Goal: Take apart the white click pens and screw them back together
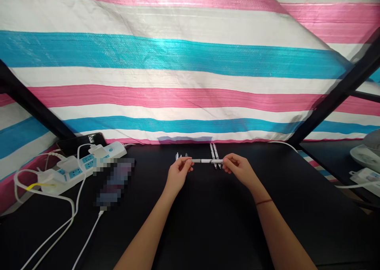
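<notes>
A white pen [205, 161] is held level above the black table [204, 222], one end in each hand. My left hand [179, 171] pinches its greyish left end between thumb and fingers. The right end, with a clip, is pinched by my right hand [239, 169]. A dark ring or gap shows between the pen's grey and white parts; whether they are joined I cannot tell. Behind the held pen, two white pens [214, 150] lie side by side. Other small pen parts [177, 156] lie just behind my left hand, partly hidden by it.
On the left are a white power strip [111, 149] with plugs and cables, a black phone [81, 144], and a blurred-out phone [115, 182] on a white cable [89, 236]. Striped sheeting [190, 96] hangs behind. A white adapter [368, 179] sits at far right.
</notes>
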{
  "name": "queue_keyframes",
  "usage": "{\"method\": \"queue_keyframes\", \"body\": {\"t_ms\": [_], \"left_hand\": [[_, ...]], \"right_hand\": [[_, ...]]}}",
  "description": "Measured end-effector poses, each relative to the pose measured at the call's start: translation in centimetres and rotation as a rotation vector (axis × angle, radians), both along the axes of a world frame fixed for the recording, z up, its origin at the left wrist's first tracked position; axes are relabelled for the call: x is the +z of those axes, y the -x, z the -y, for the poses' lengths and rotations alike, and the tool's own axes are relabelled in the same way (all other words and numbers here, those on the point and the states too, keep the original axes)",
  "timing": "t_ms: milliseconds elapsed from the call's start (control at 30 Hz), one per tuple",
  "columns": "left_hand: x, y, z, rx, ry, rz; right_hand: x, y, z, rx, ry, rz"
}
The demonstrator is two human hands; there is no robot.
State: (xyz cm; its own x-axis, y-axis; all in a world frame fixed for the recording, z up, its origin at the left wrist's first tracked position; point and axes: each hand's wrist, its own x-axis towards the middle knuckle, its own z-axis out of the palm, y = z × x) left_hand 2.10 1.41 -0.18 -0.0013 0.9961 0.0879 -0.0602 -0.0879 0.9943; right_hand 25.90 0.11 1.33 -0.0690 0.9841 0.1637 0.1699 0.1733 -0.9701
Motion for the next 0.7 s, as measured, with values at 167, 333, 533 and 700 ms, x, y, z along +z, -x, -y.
{"method": "queue_keyframes", "body": {"t_ms": [167, 333, 533, 700], "left_hand": [[-0.13, -0.05, -0.03, 0.002, 0.003, 0.001], [-0.21, -0.03, -0.07, 0.010, -0.002, -0.007], [-0.36, -0.03, -0.07, -0.006, -0.010, -0.005], [-0.35, -0.10, 0.01, -0.034, 0.006, -0.015]], "right_hand": [[-0.30, -0.12, -0.11, 0.052, -0.020, -0.042], [-0.53, -0.14, -0.27, 0.033, 0.002, 0.014], [-0.15, 0.03, 0.07, 0.121, -0.003, 0.060], [-0.22, -0.07, -0.01, 0.113, -0.001, 0.075]]}}
